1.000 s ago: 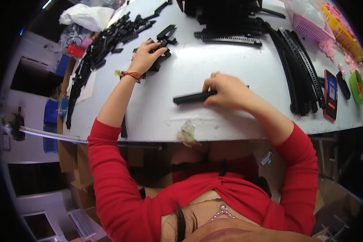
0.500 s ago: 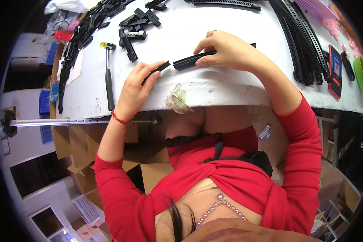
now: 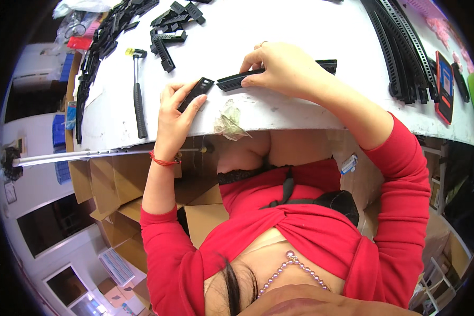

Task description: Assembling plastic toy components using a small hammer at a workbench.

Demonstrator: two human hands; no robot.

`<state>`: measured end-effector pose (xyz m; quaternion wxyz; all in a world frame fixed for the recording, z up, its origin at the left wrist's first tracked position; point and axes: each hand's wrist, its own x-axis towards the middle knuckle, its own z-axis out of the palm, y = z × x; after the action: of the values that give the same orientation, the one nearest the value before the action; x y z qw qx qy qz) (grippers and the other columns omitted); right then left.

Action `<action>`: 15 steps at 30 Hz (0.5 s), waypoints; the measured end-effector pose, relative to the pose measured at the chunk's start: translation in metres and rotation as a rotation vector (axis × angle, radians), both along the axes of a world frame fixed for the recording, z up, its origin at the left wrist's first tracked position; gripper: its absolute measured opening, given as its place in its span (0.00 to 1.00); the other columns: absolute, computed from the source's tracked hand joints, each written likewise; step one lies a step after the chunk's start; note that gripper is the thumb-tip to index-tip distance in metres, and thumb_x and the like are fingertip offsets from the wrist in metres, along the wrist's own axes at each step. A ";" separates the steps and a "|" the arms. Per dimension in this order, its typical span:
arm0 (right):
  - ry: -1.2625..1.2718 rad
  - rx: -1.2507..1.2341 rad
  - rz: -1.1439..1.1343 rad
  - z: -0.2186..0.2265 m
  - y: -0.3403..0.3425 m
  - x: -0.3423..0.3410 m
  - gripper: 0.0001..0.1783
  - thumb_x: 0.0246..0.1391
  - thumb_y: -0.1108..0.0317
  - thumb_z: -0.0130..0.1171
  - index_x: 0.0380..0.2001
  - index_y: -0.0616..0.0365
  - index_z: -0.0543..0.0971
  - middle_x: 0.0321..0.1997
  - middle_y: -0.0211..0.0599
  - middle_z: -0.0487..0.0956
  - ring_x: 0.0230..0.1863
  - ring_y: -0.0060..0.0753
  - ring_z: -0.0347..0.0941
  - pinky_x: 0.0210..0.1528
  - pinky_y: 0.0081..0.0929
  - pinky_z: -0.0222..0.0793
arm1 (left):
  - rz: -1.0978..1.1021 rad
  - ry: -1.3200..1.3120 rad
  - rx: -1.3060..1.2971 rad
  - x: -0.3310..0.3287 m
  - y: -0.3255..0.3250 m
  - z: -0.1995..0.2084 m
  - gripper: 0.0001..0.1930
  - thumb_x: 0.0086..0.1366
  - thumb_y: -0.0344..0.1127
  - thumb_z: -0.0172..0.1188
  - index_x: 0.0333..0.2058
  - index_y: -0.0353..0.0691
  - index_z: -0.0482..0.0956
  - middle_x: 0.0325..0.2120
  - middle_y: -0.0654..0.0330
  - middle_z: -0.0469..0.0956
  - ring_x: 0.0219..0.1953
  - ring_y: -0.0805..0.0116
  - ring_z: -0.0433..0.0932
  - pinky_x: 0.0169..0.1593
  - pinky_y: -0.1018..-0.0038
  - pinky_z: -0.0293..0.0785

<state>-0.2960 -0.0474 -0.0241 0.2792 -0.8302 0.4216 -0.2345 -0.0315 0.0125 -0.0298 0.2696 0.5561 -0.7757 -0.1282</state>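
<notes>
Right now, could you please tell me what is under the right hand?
A black slotted strip shows left of the right hand, gripped by thumb and fingers; a black end on the other side is probably the same piece. The stretch between is covered.

No lettering or numbers legible. Red-edged smartphone on white counter, right side: screen lit, its marks too small to read.

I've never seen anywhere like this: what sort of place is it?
Probably an assembly workshop: the left hand holds a black piece, the right hand a black bar; a hammer lies on the white table, and small black parts are heaped at its left.
</notes>
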 end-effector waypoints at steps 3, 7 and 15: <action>0.009 -0.053 -0.020 -0.008 -0.002 0.000 0.15 0.46 0.58 0.67 0.37 0.52 0.85 0.36 0.41 0.83 0.40 0.43 0.80 0.45 0.37 0.74 | 0.035 0.162 0.171 -0.001 0.002 0.001 0.15 0.63 0.27 0.63 0.49 0.32 0.80 0.38 0.60 0.75 0.42 0.73 0.72 0.46 0.80 0.68; 0.001 0.012 -0.004 -0.006 0.001 0.002 0.15 0.47 0.59 0.66 0.38 0.51 0.85 0.36 0.41 0.80 0.41 0.43 0.77 0.44 0.34 0.72 | 0.011 0.209 0.102 0.007 0.002 0.004 0.13 0.61 0.26 0.64 0.46 0.36 0.82 0.34 0.61 0.74 0.39 0.70 0.72 0.46 0.77 0.68; 0.062 0.006 -0.036 -0.004 0.004 0.003 0.14 0.47 0.57 0.65 0.37 0.49 0.85 0.37 0.39 0.80 0.42 0.43 0.77 0.45 0.35 0.72 | -0.122 0.214 0.268 0.012 -0.021 0.006 0.13 0.62 0.27 0.62 0.46 0.31 0.80 0.33 0.63 0.69 0.37 0.73 0.69 0.41 0.81 0.66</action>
<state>-0.2930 -0.0436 -0.0279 0.2645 -0.8284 0.4457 -0.2125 -0.0192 -0.0087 -0.0237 0.2660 0.5222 -0.7507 -0.3049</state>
